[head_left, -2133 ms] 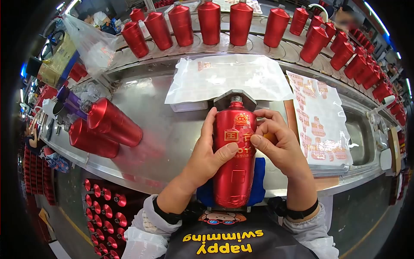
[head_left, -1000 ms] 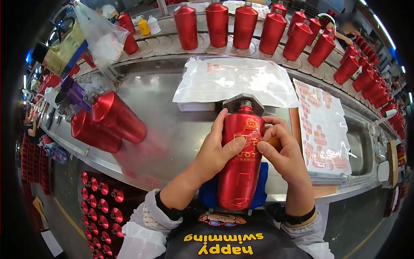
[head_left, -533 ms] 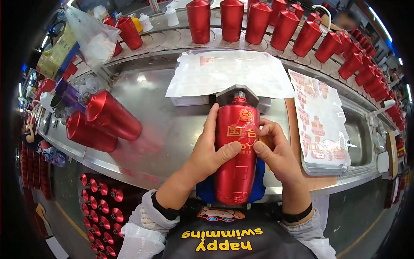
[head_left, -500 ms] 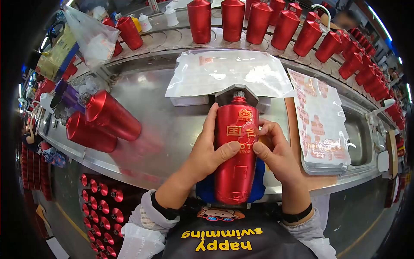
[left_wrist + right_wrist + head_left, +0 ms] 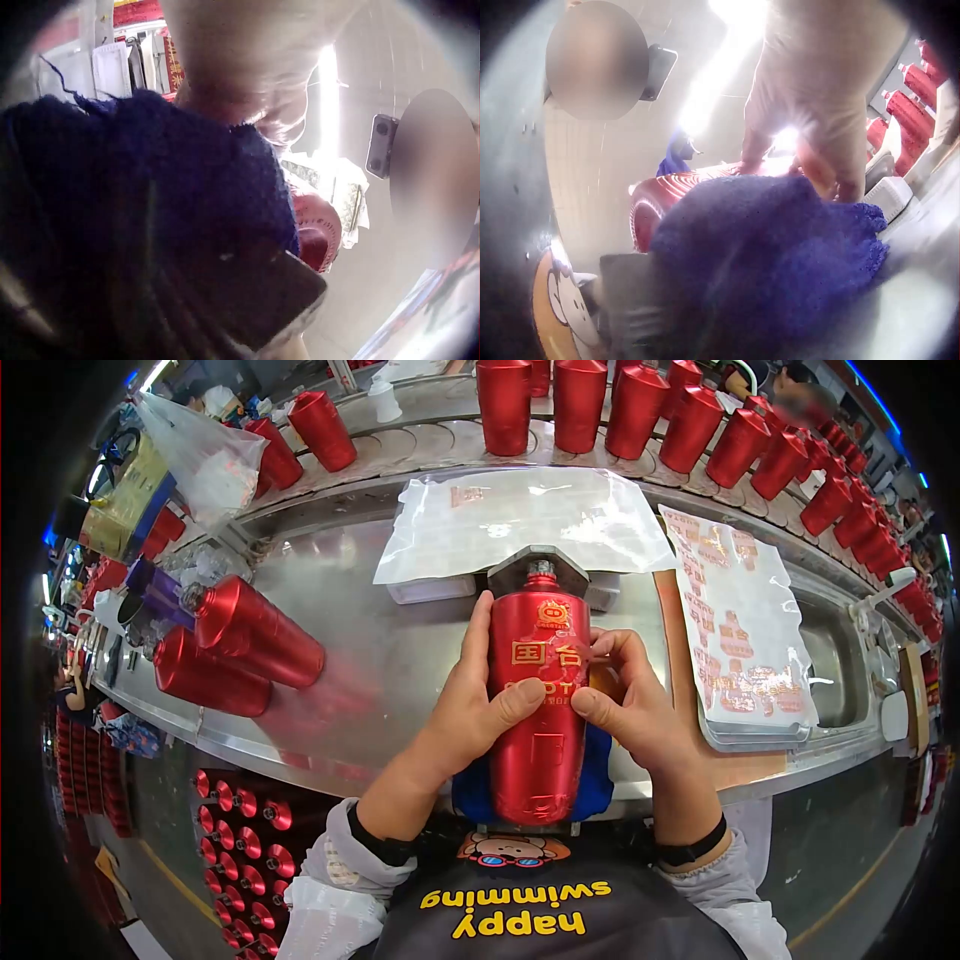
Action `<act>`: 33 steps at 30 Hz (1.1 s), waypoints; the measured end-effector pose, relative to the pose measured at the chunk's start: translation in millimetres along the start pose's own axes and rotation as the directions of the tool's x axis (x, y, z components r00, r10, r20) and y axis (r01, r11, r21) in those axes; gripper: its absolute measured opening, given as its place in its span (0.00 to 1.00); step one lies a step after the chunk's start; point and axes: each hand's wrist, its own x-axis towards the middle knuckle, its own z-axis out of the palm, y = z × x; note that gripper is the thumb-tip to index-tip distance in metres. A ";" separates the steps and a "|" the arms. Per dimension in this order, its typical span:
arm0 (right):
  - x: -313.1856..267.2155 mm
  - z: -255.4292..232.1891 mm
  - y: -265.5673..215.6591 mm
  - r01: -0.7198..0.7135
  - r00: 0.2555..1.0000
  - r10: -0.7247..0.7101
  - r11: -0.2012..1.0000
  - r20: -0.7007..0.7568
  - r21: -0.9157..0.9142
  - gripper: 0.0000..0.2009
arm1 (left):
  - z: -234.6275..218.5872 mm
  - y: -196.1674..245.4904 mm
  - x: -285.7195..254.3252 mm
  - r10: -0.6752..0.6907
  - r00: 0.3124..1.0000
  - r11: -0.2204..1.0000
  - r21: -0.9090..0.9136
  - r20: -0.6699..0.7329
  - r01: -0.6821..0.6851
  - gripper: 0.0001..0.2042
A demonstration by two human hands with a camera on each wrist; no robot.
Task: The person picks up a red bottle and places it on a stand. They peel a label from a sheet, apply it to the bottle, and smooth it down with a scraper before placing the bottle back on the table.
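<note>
A red bottle (image 5: 545, 770) with gold lettering lies on its back, its neck in a dark angular rest (image 5: 570, 568). Under its body is a blue cloth (image 5: 597, 775), which fills much of both wrist views. My left hand (image 5: 462, 705) grips the bottle's left side, fingers along the edge and thumb across the front at the lettering. At the right side, my right hand (image 5: 645, 705) holds the bottle with bent fingers, its thumb pressing beside the lettering. In the right wrist view the bottle's ridged base (image 5: 646, 214) shows past the cloth.
Two more red bottles (image 5: 262, 635) lie to the left. A white sheet (image 5: 530, 525) covers a low box behind the rest. On the right, a sheet of red-printed labels (image 5: 738, 635) lies on a tray beside a sink (image 5: 840, 670). Red bottles stand along the conveyor (image 5: 420, 455).
My left thumb has moved off the first large gold character, down to the smaller lettering. My right thumb has stayed at the label's right side. Bottles on the conveyor have shifted right.
</note>
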 end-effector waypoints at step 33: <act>-18.9 -22.0 -13.4 -0.112 0.994 0.109 0.965 0.025 0.236 0.10 | -3.7 23.2 -3.8 0.444 0.804 0.478 0.655 0.395 -0.586 0.24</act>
